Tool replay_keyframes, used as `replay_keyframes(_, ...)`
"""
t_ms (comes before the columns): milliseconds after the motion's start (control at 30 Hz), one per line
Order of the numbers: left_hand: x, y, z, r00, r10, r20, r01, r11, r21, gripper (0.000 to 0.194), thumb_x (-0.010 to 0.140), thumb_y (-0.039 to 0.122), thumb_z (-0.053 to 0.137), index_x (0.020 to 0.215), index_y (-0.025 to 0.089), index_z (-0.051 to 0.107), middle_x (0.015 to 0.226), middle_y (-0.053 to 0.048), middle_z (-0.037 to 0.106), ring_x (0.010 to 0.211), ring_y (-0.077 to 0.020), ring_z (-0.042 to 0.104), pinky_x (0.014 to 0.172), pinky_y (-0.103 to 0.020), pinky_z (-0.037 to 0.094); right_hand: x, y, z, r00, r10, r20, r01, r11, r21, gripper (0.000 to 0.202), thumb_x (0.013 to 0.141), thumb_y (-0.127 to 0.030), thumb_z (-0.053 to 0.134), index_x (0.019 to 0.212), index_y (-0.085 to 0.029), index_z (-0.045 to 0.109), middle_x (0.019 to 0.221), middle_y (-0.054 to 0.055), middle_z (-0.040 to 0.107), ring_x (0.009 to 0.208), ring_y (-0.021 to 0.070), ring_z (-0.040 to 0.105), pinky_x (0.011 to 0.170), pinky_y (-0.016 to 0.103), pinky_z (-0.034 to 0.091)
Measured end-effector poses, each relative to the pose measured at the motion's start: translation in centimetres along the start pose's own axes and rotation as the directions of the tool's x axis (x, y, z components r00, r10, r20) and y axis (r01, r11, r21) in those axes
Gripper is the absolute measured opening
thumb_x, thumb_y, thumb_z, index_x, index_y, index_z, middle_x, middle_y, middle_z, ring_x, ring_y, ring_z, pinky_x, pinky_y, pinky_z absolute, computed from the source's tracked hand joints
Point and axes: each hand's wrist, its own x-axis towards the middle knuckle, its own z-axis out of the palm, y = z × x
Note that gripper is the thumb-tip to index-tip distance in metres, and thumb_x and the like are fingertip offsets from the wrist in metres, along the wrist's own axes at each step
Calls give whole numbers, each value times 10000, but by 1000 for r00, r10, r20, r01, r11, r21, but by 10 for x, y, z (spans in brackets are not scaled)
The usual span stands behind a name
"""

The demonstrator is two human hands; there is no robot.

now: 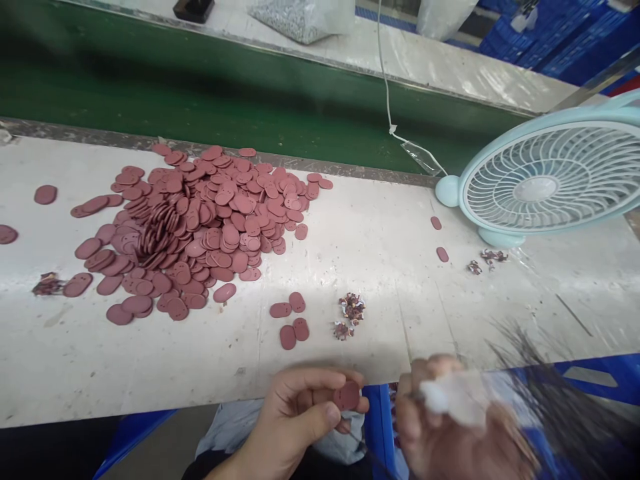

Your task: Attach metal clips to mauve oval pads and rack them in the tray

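Observation:
My left hand (300, 410) is at the table's front edge, pinching a flat reddish-brown oval disc (347, 396) between thumb and fingers. Small dark marks show on the disc's face. Smeared by motion, my right hand (450, 420) is closed around a translucent white squeeze bottle (463, 398) with a narrow tip towards the left. Beyond my left hand lie several loose ovals (289, 335) of the same kind. Beside them sits a small cluster of brown and white figure-like pieces (352, 307), too small to make out.
A large heap of reddish-brown ovals (225, 213) covers the table's left half. A light blue fan (537, 187) stands at the right, its cable running back. Behind the white table (350, 253) runs a green strip (300, 113). A blue crate (380, 427) is below the front edge.

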Motion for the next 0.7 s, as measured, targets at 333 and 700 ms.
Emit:
replay_keyframes(333,-7,16,-4,992,1,-129,2,1000,24,229,638,317,965,822,261,842,950,-68,842,781,-224,784,607,-234,591,66,-5,-18,956,-102,275,-71,829,555,553,977,-490,302,1089,-110,687,670,-112,525,486,-16,580,423,-8,69)
replay_keyframes(700,-14,27,-19,980,5,-197,16,994,105,267,618,376,967,827,267,840,1031,-104,836,818,-250,783,630,-243,582,47,28,6,841,-106,531,536,35,-843,325,958,-325,698,1269,-232,702,707,5,616,611,205,592,599,332,505)
